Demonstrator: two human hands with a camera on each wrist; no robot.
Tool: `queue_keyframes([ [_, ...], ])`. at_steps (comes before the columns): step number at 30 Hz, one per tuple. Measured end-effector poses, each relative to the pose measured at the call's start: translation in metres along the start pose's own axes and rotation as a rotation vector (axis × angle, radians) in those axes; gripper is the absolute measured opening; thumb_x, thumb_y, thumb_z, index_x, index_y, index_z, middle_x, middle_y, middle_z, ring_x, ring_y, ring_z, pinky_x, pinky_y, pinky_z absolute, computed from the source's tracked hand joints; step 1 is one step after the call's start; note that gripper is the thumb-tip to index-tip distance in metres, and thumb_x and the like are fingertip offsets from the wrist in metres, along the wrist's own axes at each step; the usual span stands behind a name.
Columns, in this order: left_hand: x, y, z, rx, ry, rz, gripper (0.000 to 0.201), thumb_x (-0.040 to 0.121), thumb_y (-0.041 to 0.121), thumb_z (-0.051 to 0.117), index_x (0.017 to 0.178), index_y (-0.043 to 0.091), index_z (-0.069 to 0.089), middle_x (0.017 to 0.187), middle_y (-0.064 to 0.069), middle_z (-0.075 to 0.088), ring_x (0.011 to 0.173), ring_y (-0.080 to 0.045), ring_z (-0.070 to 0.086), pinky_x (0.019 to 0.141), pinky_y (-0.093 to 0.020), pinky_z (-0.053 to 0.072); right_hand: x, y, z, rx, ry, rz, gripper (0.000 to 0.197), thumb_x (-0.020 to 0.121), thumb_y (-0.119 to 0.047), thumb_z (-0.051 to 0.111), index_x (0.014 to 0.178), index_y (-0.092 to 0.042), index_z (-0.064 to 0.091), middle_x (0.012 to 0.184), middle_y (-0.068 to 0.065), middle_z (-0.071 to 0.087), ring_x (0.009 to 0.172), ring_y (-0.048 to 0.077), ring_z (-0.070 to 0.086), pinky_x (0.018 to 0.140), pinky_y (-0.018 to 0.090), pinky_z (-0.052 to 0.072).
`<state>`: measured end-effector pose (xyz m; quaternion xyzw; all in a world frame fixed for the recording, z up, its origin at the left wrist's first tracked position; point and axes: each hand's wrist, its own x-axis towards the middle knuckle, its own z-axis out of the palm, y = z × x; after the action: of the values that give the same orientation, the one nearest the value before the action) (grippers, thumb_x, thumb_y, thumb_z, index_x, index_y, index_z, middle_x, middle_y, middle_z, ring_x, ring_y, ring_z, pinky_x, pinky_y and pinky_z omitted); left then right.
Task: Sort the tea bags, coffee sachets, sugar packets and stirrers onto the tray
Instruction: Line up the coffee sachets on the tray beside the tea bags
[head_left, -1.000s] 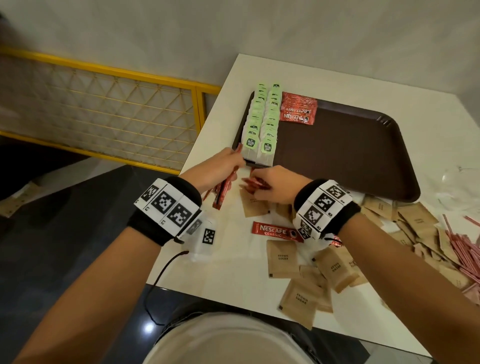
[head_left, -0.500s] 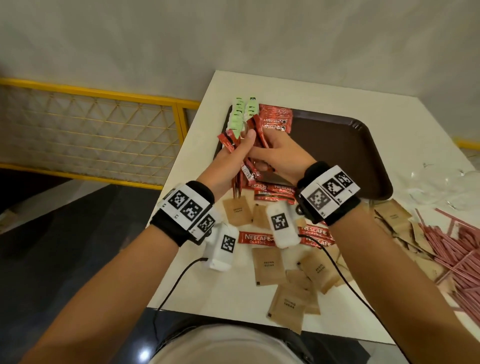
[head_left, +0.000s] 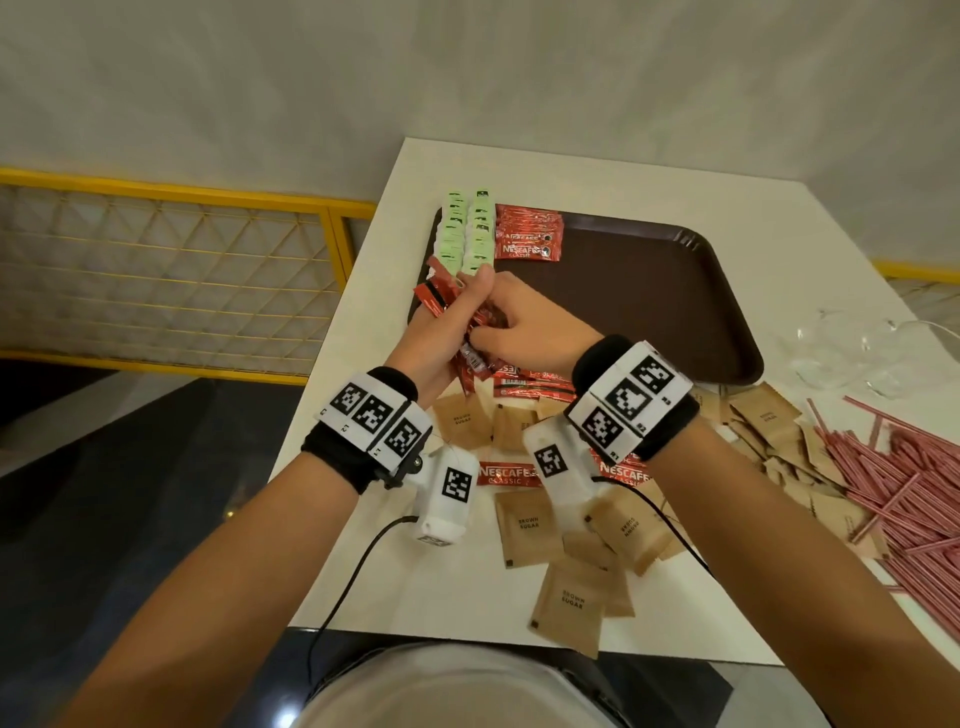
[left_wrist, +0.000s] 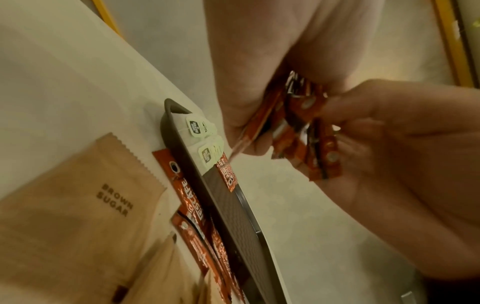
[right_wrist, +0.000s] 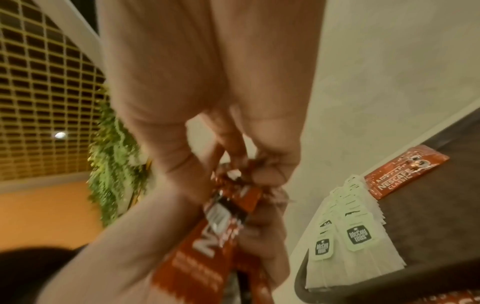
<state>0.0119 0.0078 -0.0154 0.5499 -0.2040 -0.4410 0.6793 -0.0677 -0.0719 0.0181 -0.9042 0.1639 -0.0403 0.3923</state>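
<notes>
My left hand (head_left: 454, 312) grips a bundle of red coffee sachets (head_left: 435, 292) upright above the near left corner of the brown tray (head_left: 649, 296). My right hand (head_left: 493, 326) pinches the sachets in that bundle (left_wrist: 298, 125) from the right. In the right wrist view its fingertips (right_wrist: 262, 172) close on the sachets' top edges (right_wrist: 223, 224). On the tray's far left lie two rows of green-tagged tea bags (head_left: 467, 234) and a stack of coffee sachets (head_left: 527, 241). More sachets (head_left: 530, 382) lie loose on the table under my hands.
Brown sugar packets (head_left: 524, 525) are scattered over the near table and along the tray's front edge. A heap of pink stirrers (head_left: 914, 493) fills the right side. Clear glassware (head_left: 852, 348) stands behind it. A yellow railing (head_left: 332, 244) runs left of the table.
Both hands have risen from the table with the sachets gathered in the left hand. In the last half second they stay above the tray's corner, the right fingers working at the bundle.
</notes>
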Motion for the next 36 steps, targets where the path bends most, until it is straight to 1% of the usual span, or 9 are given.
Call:
queue_keyframes([
  [2,0.001,0.001,0.000,-0.033,0.038,-0.048,0.058,0.090,0.043,0.053,0.142,0.020,0.039,0.124,-0.004,0.062,0.108,-0.015,0.063,0.091,-0.035,0.052,-0.006,0.001,-0.009,0.033,-0.077,0.039,0.051,0.089,-0.010,0.056,0.138,-0.013,0.041,0.125,-0.002,0.045,0.113,0.010,0.044,0.089,0.011,0.038],
  [5,-0.002,0.007,-0.002,-0.145,0.125,-0.104,0.040,0.097,0.032,0.045,0.131,0.012,0.049,0.097,-0.005,0.071,0.069,-0.009,0.069,0.058,-0.023,0.055,-0.014,0.012,-0.023,0.254,-0.040,0.112,0.049,0.093,-0.015,0.055,0.140,-0.015,0.041,0.129,-0.005,0.050,0.112,0.007,0.050,0.095,0.018,0.041],
  [9,-0.008,0.020,-0.011,-0.191,0.189,-0.105,0.017,0.097,0.027,0.046,0.097,0.014,0.057,0.119,-0.016,0.062,0.043,-0.005,0.061,0.041,-0.018,0.047,-0.024,0.049,-0.027,-0.087,-0.056,0.298,0.029,0.097,-0.023,0.047,0.124,-0.020,0.056,0.126,-0.003,0.057,0.117,0.012,0.052,0.102,0.029,0.039],
  [12,-0.008,0.022,-0.014,-0.209,0.196,-0.126,0.016,0.097,0.026,0.047,0.095,0.014,0.057,0.075,-0.006,0.068,0.042,-0.005,0.060,0.040,-0.017,0.046,-0.031,0.063,-0.016,-0.322,-0.241,0.398,0.031,0.097,-0.025,0.047,0.126,-0.020,0.056,0.130,-0.002,0.054,0.120,0.016,0.050,0.094,0.023,0.035],
  [15,-0.009,0.021,-0.012,-0.197,0.205,-0.144,0.022,0.096,0.027,0.048,0.109,0.012,0.059,0.107,-0.016,0.069,0.042,-0.005,0.060,0.041,-0.017,0.046,-0.034,0.061,-0.007,-0.395,-0.226,0.367,0.035,0.096,-0.022,0.048,0.131,-0.016,0.051,0.131,0.003,0.053,0.118,0.019,0.051,0.095,0.026,0.038],
  [18,-0.009,0.019,-0.011,-0.163,0.190,-0.150,0.016,0.096,0.028,0.048,0.087,0.017,0.055,0.133,-0.017,0.050,0.043,-0.004,0.060,0.041,-0.017,0.047,-0.034,0.057,-0.004,-0.419,-0.233,0.317,0.034,0.095,-0.019,0.050,0.129,-0.017,0.052,0.127,0.005,0.056,0.114,0.020,0.054,0.094,0.028,0.042],
  [25,-0.003,0.013,-0.019,-0.105,0.186,-0.170,0.016,0.095,0.033,0.050,0.090,0.018,0.054,0.061,0.004,0.060,0.044,-0.004,0.060,0.043,-0.017,0.047,-0.025,0.050,0.010,-0.550,-0.268,0.274,0.048,0.091,-0.028,0.058,0.136,-0.015,0.045,0.131,0.007,0.045,0.119,0.024,0.048,0.097,0.032,0.041],
  [31,0.002,0.010,-0.026,-0.099,0.148,-0.211,0.010,0.092,0.023,0.055,0.088,0.014,0.053,0.061,-0.001,0.050,0.056,-0.014,0.055,0.065,-0.031,0.053,-0.013,0.049,0.020,-0.650,-0.298,0.274,0.044,0.094,-0.027,0.053,0.133,-0.009,0.047,0.127,0.011,0.045,0.115,0.027,0.049,0.093,0.033,0.041],
  [36,0.004,0.007,-0.032,-0.117,0.179,-0.174,0.006,0.089,0.008,0.057,0.085,0.008,0.054,0.057,-0.001,0.054,0.052,-0.013,0.060,0.061,-0.029,0.057,-0.014,0.047,0.018,-0.653,-0.292,0.275,0.036,0.095,-0.028,0.050,0.126,-0.011,0.054,0.123,0.010,0.048,0.113,0.027,0.051,0.093,0.035,0.043],
])
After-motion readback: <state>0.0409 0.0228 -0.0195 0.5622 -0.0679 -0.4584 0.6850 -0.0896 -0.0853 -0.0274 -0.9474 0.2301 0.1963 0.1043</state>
